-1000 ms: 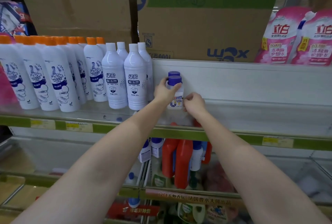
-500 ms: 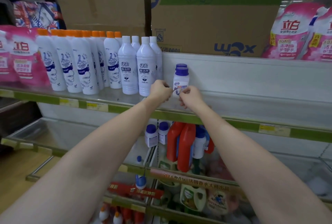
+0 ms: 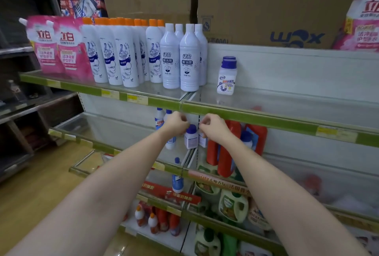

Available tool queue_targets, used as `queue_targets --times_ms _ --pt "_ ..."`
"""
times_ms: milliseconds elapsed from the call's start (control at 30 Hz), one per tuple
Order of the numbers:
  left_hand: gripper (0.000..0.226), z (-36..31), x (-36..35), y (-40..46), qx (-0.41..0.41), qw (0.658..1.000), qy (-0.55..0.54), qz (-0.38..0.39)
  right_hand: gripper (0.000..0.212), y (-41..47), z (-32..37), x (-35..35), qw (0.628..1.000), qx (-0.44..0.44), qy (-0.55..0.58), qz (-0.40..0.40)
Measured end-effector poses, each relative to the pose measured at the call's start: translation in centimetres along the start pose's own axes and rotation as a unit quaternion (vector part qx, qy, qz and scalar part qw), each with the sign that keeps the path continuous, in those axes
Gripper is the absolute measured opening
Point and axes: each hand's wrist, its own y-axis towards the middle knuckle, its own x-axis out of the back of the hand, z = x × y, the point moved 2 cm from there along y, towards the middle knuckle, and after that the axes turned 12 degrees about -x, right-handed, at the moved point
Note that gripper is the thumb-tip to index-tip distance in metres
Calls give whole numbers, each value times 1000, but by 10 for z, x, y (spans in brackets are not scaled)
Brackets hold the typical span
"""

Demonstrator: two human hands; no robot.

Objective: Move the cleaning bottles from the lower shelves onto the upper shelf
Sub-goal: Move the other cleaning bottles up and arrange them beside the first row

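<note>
Two small white bottles with blue caps (image 3: 226, 77) stand one behind the other on the upper shelf (image 3: 266, 119), right of the tall white bottles (image 3: 189, 61). Both my hands are lower, in front of the second shelf (image 3: 98, 147). My left hand (image 3: 176, 124) has curled fingers and sits just left of another small blue-capped bottle (image 3: 191, 137). Also curled, my right hand (image 3: 213, 129) partly covers a second small bottle (image 3: 202, 142). I see no grip on either bottle.
Orange-capped white bottles (image 3: 121, 54) and pink refill pouches (image 3: 59, 44) fill the upper shelf's left side. Red jugs (image 3: 225, 157) stand right of my hands. Cardboard boxes (image 3: 266, 9) sit above. Lower shelves hold more bottles (image 3: 177, 184). The upper shelf's right part is bare glass.
Both hands have let go of the small bottle on the upper shelf and dropped to the second shelf, beside two more small bottles. My view has pulled back and turned left.
</note>
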Motion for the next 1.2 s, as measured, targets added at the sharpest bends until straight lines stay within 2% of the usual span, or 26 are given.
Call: queue_targets --times_ms 167,400,567,733,900,1067,1200 --pt "12 44 -23 -20 55 996 -42 50 12 -4 -41 -27 995 -72 49 39" --pt "10 81 -35 -25 107 987 -105 53 9 6 -69 -61 979 -156 105 84" --pt "9 111 -41 -19 120 986 -103 61 10 22 -74 -90 971 -189 105 101" --pt "8 136 -47 4 128 984 -91 80 11 43 -76 -116 972 -198 69 101" --pt "14 165 -50 29 128 982 -81 108 21 64 -74 -135 974 -206 32 89" --pt "19 194 -55 58 115 981 -65 143 16 81 -81 -151 967 -241 7 77" --pt "13 204 -68 70 90 981 -51 166 13 94 -85 -161 966 -256 9 27"
